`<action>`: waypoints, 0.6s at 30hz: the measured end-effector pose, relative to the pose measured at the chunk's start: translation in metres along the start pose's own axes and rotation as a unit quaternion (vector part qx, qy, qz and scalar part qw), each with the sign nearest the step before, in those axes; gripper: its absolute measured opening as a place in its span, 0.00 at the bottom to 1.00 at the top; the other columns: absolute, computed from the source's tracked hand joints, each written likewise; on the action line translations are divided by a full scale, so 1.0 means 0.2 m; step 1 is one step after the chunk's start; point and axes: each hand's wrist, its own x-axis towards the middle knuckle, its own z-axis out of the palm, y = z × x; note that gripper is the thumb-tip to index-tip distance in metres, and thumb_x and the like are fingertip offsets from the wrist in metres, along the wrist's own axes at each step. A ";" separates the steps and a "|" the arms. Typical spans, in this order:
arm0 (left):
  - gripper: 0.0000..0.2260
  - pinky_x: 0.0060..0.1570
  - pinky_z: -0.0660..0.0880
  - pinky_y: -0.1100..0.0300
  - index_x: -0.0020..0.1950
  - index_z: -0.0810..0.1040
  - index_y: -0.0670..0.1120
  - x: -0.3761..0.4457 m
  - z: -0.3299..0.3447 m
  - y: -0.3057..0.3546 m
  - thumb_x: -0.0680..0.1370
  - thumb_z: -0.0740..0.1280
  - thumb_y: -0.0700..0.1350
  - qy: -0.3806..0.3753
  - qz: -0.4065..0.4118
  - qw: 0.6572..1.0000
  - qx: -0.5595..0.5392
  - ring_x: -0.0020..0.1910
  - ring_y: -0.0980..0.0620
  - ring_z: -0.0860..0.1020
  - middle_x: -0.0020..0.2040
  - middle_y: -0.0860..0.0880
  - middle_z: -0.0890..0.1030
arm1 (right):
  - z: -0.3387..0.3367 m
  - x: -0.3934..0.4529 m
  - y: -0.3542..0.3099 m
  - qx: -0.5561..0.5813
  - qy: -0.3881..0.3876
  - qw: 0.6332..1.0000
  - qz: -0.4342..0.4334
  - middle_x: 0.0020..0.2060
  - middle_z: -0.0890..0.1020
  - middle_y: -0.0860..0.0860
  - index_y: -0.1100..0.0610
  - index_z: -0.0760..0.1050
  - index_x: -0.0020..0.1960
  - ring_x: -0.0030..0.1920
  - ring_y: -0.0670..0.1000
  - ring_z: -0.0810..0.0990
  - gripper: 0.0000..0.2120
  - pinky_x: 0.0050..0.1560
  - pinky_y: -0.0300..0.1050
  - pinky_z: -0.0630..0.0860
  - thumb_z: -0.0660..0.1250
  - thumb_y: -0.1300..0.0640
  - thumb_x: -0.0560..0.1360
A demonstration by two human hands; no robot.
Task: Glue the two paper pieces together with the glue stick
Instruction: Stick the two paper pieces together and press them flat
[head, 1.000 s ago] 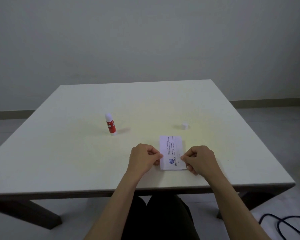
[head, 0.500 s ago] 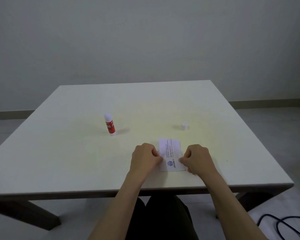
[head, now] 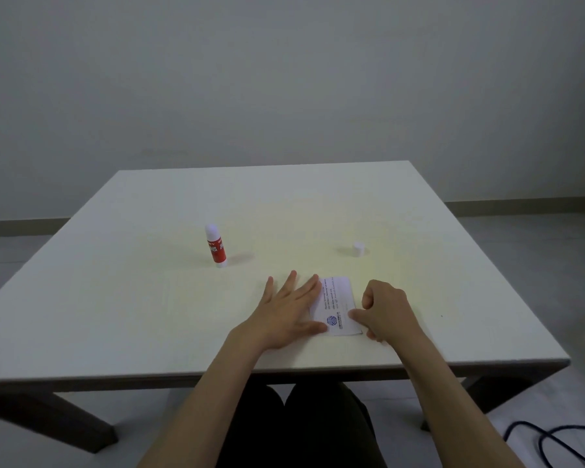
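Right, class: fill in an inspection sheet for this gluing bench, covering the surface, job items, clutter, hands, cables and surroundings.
Surface: pale table, bare apart from the job's things.
Job's things: printed paper lying flat near the front edge; glue stick standing upright, uncapped; white cap standing apart, to the right.
Clutter: nothing seen.
Hands: left hand open, flat, fingers on the paper's left edge; right hand curled, pinching the paper's right edge.
Cables: dark cable on the floor, lower right.
Surroundings: plain wall, grey floor.
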 end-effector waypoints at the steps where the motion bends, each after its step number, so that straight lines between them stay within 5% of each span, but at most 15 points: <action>1: 0.36 0.73 0.34 0.42 0.77 0.42 0.52 0.00 0.00 0.00 0.76 0.55 0.64 -0.007 0.001 1.000 0.002 0.77 0.49 0.37 0.79 0.56 0.42 | 0.00 0.00 0.00 0.003 -0.004 1.000 0.003 0.34 0.74 0.55 0.56 0.63 0.34 0.33 0.56 0.75 0.15 0.24 0.40 0.67 0.70 0.63 0.69; 4: 0.38 0.72 0.34 0.41 0.77 0.42 0.52 0.01 -0.01 -0.01 0.76 0.55 0.65 -0.009 0.002 1.000 0.018 0.77 0.47 0.37 0.79 0.56 0.43 | 0.02 -0.04 0.00 -0.033 0.038 0.998 -0.046 0.38 0.77 0.52 0.57 0.73 0.43 0.42 0.55 0.76 0.04 0.39 0.44 0.71 0.68 0.59 0.73; 6: 0.38 0.72 0.34 0.40 0.77 0.43 0.52 0.02 0.00 -0.02 0.75 0.55 0.66 -0.003 0.006 1.000 0.022 0.77 0.46 0.38 0.79 0.56 0.43 | 0.05 -0.08 0.01 -0.116 0.077 0.983 -0.121 0.56 0.79 0.52 0.56 0.74 0.60 0.59 0.56 0.73 0.12 0.55 0.46 0.68 0.60 0.55 0.78; 7: 0.38 0.71 0.34 0.40 0.77 0.43 0.52 0.02 0.00 -0.02 0.75 0.55 0.66 -0.001 0.008 1.000 0.021 0.77 0.46 0.38 0.79 0.56 0.43 | 0.07 -0.11 0.02 -0.164 0.067 0.971 -0.160 0.68 0.72 0.49 0.53 0.68 0.68 0.69 0.55 0.65 0.18 0.63 0.48 0.63 0.55 0.52 0.80; 9: 0.39 0.71 0.34 0.40 0.77 0.42 0.52 0.02 0.00 -0.03 0.74 0.54 0.68 0.001 0.007 1.000 0.020 0.77 0.46 0.37 0.79 0.57 0.43 | 0.11 -0.17 0.04 -0.258 0.001 0.938 -0.231 0.75 0.51 0.38 0.47 0.51 0.75 0.77 0.52 0.42 0.24 0.73 0.56 0.46 0.43 0.46 0.80; 13: 0.42 0.71 0.32 0.40 0.77 0.41 0.53 0.03 0.02 -0.05 0.72 0.53 0.71 0.006 0.010 0.999 0.034 0.76 0.47 0.35 0.79 0.57 0.42 | 0.15 -0.14 0.09 -0.364 -0.069 0.891 -0.264 0.74 0.39 0.37 0.45 0.39 0.76 0.74 0.55 0.31 0.31 0.69 0.62 0.29 0.29 0.40 0.74; 18: 0.43 0.71 0.31 0.41 0.77 0.39 0.53 0.05 0.03 -0.06 0.72 0.54 0.71 0.002 0.010 0.999 0.036 0.76 0.47 0.34 0.78 0.57 0.41 | 0.09 0.08 0.06 -0.370 -0.079 0.906 -0.188 0.77 0.41 0.41 0.47 0.37 0.75 0.75 0.54 0.32 0.26 0.71 0.66 0.33 0.39 0.44 0.80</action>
